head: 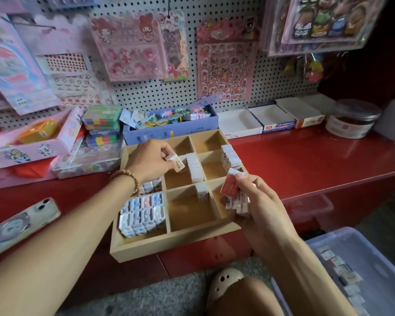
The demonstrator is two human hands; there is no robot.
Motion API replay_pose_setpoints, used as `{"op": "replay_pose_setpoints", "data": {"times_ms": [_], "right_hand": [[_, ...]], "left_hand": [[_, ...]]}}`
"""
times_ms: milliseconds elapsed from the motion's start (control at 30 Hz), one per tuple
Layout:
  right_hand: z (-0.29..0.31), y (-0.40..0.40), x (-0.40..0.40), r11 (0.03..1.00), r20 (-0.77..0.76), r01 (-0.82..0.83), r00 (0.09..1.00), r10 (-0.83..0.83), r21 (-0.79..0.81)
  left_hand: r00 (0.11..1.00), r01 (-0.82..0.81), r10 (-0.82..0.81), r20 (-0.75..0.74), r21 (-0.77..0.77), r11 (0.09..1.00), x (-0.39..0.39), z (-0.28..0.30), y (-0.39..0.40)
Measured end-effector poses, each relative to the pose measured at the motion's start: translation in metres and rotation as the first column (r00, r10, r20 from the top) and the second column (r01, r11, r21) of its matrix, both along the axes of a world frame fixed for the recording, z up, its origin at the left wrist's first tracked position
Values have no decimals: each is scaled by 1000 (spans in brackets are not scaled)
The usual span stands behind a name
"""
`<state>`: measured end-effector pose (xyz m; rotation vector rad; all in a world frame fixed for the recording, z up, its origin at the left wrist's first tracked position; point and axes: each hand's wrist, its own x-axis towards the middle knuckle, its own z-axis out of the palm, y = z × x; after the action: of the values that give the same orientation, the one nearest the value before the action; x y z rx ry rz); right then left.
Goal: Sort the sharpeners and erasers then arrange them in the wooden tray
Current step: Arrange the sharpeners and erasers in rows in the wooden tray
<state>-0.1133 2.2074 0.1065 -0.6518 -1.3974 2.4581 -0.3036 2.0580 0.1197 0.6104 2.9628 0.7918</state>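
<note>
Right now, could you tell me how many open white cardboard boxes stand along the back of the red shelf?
3: left box, middle box, right box, side by side between the blue box and the round tub.

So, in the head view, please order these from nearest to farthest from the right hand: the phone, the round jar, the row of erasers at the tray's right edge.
Measured from the right hand:
1. Row of erasers, just above the hand, at the right edge of the wooden tray.
2. Round jar, far right at the back of the shelf.
3. Phone, far left, past the tray.
</note>
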Motion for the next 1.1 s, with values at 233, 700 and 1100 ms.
{"op": "replay_pose_setpoints", "data": {"times_ms": [233,700,1100], "right_hand": [[-1,0,-4,1000,12,6,1000,-6,-9],[-3,3,3,1000,-10,-2,1000,2,-4],[0,13,25,994,-48,-97,994,99,57]], "left_hand": [[987,20,-44,-154,-159,987,-12,-19,16],[986,24,-45,-162,-132,991,-8,-20,14],[781,495,-602,166,423,759,96,27,47]]}}
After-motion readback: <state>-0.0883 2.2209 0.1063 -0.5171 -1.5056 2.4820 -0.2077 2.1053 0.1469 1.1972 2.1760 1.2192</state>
